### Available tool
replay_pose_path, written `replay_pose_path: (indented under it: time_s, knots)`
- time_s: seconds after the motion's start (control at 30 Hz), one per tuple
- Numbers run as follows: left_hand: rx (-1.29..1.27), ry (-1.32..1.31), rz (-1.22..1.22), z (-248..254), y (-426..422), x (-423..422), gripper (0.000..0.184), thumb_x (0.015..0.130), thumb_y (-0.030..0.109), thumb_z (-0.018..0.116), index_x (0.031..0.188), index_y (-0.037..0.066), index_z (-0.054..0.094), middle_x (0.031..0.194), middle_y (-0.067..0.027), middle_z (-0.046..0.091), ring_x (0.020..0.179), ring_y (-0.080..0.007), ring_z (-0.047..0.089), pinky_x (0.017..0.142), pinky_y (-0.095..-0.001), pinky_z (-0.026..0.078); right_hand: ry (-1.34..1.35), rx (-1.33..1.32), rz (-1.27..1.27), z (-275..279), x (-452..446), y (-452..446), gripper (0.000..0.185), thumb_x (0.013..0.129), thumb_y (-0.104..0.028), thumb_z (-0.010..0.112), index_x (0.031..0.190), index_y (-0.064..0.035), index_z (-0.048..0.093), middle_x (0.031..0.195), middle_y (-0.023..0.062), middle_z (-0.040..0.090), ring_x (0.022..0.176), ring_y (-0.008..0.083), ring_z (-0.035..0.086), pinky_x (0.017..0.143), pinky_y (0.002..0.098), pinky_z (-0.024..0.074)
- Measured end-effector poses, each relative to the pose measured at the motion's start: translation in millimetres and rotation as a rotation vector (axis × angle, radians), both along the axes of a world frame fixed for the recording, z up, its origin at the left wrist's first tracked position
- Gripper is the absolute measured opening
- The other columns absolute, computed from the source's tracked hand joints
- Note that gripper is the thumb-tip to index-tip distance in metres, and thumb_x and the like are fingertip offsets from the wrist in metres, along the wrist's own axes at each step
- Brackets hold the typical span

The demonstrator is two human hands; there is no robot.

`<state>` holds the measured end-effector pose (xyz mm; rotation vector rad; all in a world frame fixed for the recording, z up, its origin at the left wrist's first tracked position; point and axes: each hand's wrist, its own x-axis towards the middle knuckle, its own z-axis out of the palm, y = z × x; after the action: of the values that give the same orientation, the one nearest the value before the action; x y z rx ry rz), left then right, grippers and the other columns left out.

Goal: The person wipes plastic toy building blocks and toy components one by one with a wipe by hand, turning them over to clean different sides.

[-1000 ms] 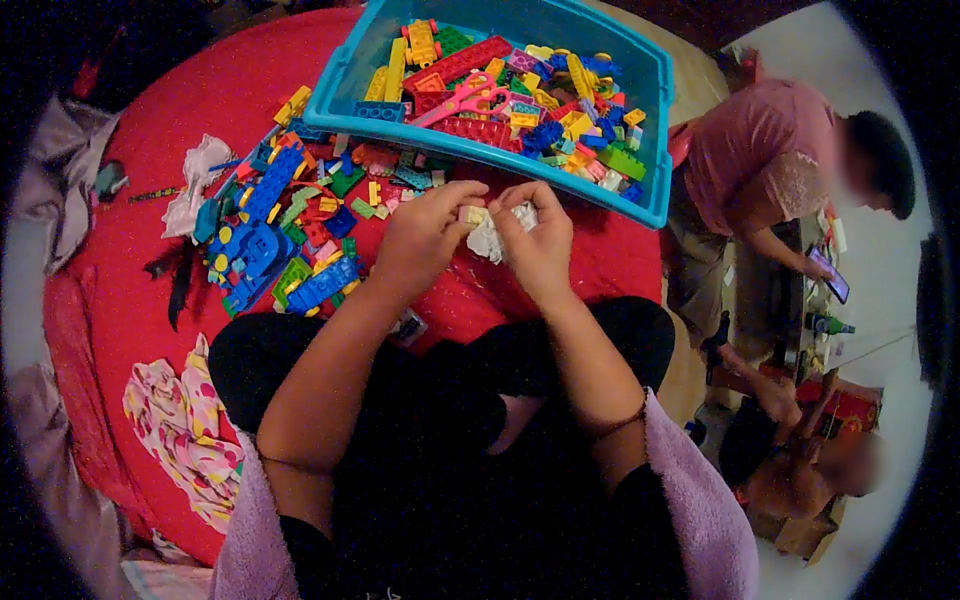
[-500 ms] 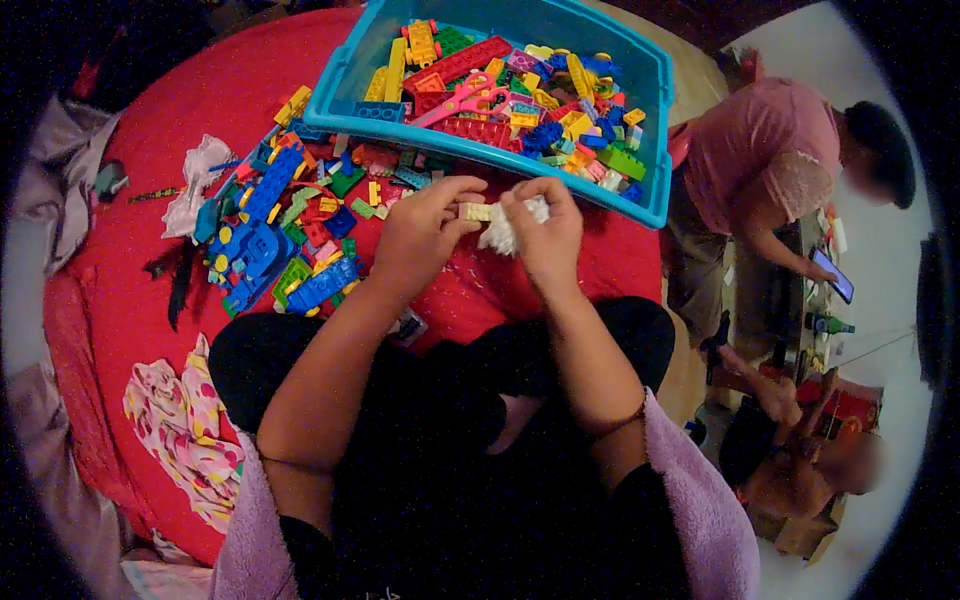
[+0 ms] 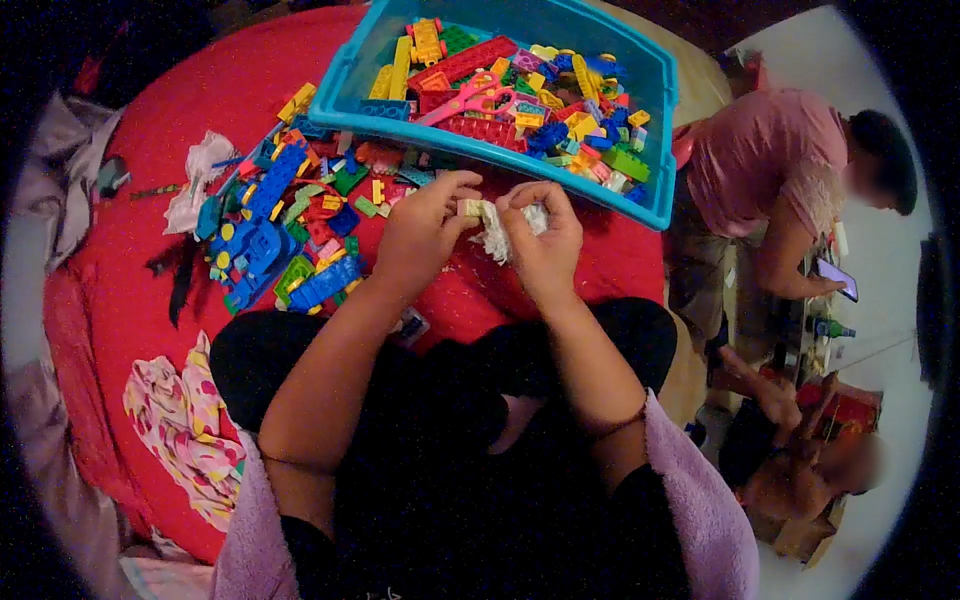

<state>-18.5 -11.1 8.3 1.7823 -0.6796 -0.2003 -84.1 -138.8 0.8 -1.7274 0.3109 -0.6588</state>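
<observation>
Between the fingers of my left hand (image 3: 425, 230) is a small pale yellow toy brick (image 3: 471, 208). My right hand (image 3: 545, 240) pinches a crumpled white tissue (image 3: 494, 240), pressed close to the brick's right end. Part of the tissue is hidden behind the right fingers. Both hands are over the red bedspread (image 3: 450, 305), just in front of a blue plastic bin (image 3: 490, 152) full of colourful toy bricks. Pink scissors (image 3: 470, 98) lie on top of the bricks in the bin.
A heap of loose toy bricks (image 3: 265, 250) spreads left of the bin. Farther left lies a crumpled pale cloth (image 3: 200, 180), and a patterned cloth (image 3: 180, 430) is by my left knee. At right, a person in a pink shirt (image 3: 770, 150) holds a phone (image 3: 838, 278); another person sits below.
The white tissue has shifted slightly against the brick in my fingers. My hands stay nearly in place. The person in pink has moved the phone arm a little.
</observation>
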Motion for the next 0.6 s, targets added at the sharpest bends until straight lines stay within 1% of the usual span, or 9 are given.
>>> replay_pose_path:
  time_s: [0.13,0.23,0.3,0.37,0.4,0.43,0.5,0.53,0.6]
  knots:
    - [0.069,-0.030,-0.061,2.8,-1.4,-3.2,0.038,0.071,-0.003,0.059,0.108,0.004,0.052,0.089,-0.0145,0.062,0.079,-0.0249,0.062,0.069,-0.0298,0.050,0.066,-0.179,0.036,-1.6,-2.1,0.1,0.013,0.070,-0.004,0.062,0.079,-0.0023,0.054,0.077,0.0111,0.058,0.073,0.0245,0.058,0.067,0.0316,0.0449]
    - [0.070,-0.039,-0.024,-4.2,0.3,-1.1,0.039,0.071,-0.004,0.058,0.109,0.005,0.052,0.090,-0.0151,0.062,0.080,-0.0250,0.062,0.068,-0.0301,0.050,0.192,-0.145,0.149,3.0,-5.0,7.0,0.015,0.069,-0.004,0.063,0.080,-0.0022,0.053,0.078,0.0117,0.058,0.075,0.0258,0.058,0.067,0.0325,0.0449]
    - [0.043,-0.018,-0.026,-4.1,0.9,2.2,0.039,0.072,-0.005,0.057,0.109,0.005,0.052,0.090,-0.0147,0.062,0.081,-0.0243,0.062,0.068,-0.0299,0.050,0.238,-0.129,0.193,9.2,-4.2,7.8,0.016,0.070,-0.007,0.065,0.080,-0.0026,0.053,0.076,0.0104,0.058,0.073,0.0231,0.058,0.064,0.0316,0.0453]
    - [0.017,0.002,-0.026,-1.0,1.6,3.9,0.039,0.072,-0.006,0.056,0.110,0.004,0.052,0.091,-0.0143,0.062,0.081,-0.0237,0.062,0.069,-0.0297,0.050,0.267,-0.077,0.100,15.4,-3.1,6.6,0.021,0.070,-0.013,0.068,0.082,-0.0029,0.054,0.074,0.0085,0.058,0.068,0.0200,0.058,0.061,0.0302,0.0460]
    - [-0.044,0.091,-0.051,0.9,1.6,4.0,0.040,0.072,-0.006,0.055,0.111,0.004,0.052,0.091,-0.0137,0.062,0.081,-0.0230,0.062,0.070,-0.0295,0.051,0.277,-0.102,0.106,11.6,-1.5,0.8,0.027,0.071,-0.020,0.070,0.087,-0.0027,0.057,0.072,0.0075,0.058,0.065,0.0175,0.058,0.059,0.0291,0.0464]
    - [-0.106,0.180,-0.077,2.8,1.3,4.0,0.040,0.073,-0.007,0.054,0.111,0.004,0.052,0.091,-0.0131,0.062,0.081,-0.0224,0.062,0.071,-0.0293,0.051,0.277,-0.102,0.106,6.3,-0.9,-2.7,0.027,0.071,-0.020,0.070,0.087,-0.0027,0.057,0.072,0.0075,0.058,0.065,0.0175,0.058,0.059,0.0291,0.0464]
    - [-0.096,0.220,-0.128,6.3,3.7,6.3,0.040,0.073,-0.007,0.055,0.112,0.004,0.052,0.094,-0.0125,0.061,0.082,-0.0219,0.062,0.073,-0.0292,0.051,0.325,-0.072,0.238,-1.3,-0.8,-8.0,0.030,0.072,-0.023,0.069,0.092,-0.0025,0.059,0.074,0.0091,0.060,0.066,0.0178,0.059,0.060,0.0297,0.0465]
    - [-0.084,0.260,-0.177,6.7,5.3,7.6,0.040,0.073,-0.006,0.055,0.112,0.004,0.052,0.097,-0.0119,0.060,0.082,-0.0214,0.061,0.074,-0.0290,0.051,0.324,-0.072,0.237,-2.3,-0.6,-9.5,0.030,0.072,-0.023,0.069,0.092,-0.0025,0.059,0.074,0.0091,0.060,0.066,0.0178,0.059,0.060,0.0297,0.0465]
    - [-0.045,0.172,-0.205,6.4,6.4,9.3,0.042,0.073,-0.005,0.056,0.113,0.005,0.051,0.098,-0.0118,0.058,0.085,-0.0213,0.060,0.075,-0.0295,0.050,0.306,-0.148,0.248,-2.6,-0.2,-11.5,0.031,0.073,-0.025,0.067,0.094,-0.0026,0.060,0.075,0.0091,0.061,0.066,0.0170,0.059,0.060,0.0299,0.0464]
